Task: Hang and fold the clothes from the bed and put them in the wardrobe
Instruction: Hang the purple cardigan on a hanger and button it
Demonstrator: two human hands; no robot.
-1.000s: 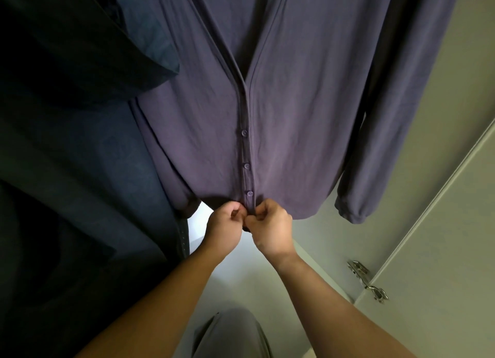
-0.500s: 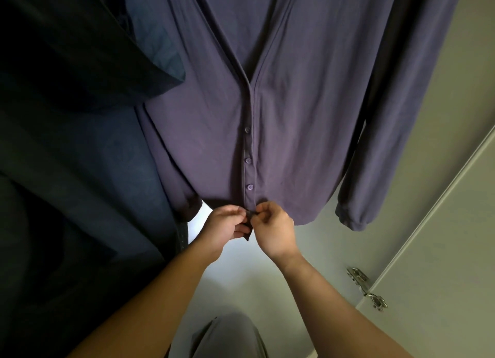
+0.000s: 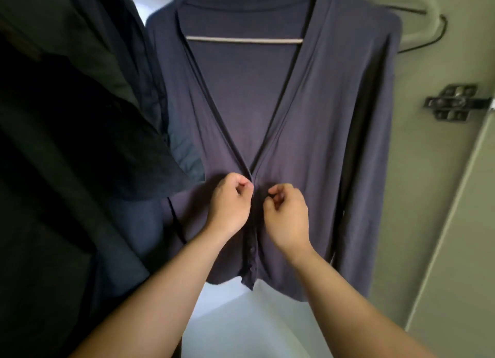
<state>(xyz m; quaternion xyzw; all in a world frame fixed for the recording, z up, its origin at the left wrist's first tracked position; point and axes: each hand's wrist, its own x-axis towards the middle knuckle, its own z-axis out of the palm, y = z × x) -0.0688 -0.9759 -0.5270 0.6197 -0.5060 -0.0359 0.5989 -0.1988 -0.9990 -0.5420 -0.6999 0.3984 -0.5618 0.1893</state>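
Fastening the hung cardigan's front

Buttoning is looking like the step in hand. The cardigan point(image 3: 308, 116) is hanging on a hanger point(image 3: 243, 39) inside the wardrobe, just beside dark garments point(image 3: 80, 143). The left hand point(image 3: 230, 205) is pinching the placket edge right under the V. The right hand point(image 3: 285, 216) is curling close beside it, and I cannot tell whether it is gripping cloth. Next, both edges are likely needing to meet squarely. The knit is looking thin, soft and purple-grey, its lower front lying closed
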